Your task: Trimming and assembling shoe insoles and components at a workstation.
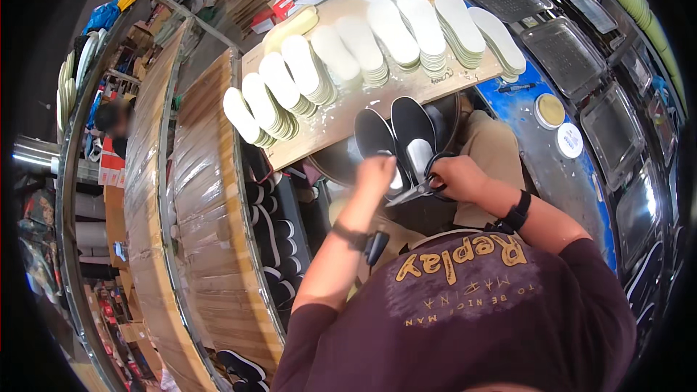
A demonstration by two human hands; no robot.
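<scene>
A pair of black shoes sits side by side in front of me, toes pointing away: the left shoe (369,129) and the right shoe (412,125). Pale grey patches show inside both near the heels. My right hand (459,177) is closed round the dark handles of a pair of scissors (415,192), whose blades point left toward my other hand. Close by the heel of the left shoe is my left hand (376,176), fingers curled in and slightly blurred. Whatever it may pinch is too small or hidden to make out.
Beyond the shoes, a board (341,120) carries several stacks of white insoles (314,72). To the right, a blue bench (541,127) holds a marker (516,88) and round tubs (549,110). Metal trays (563,58) stand farther right. Wrapped boards (207,196) and shoe racks (268,225) flank my left.
</scene>
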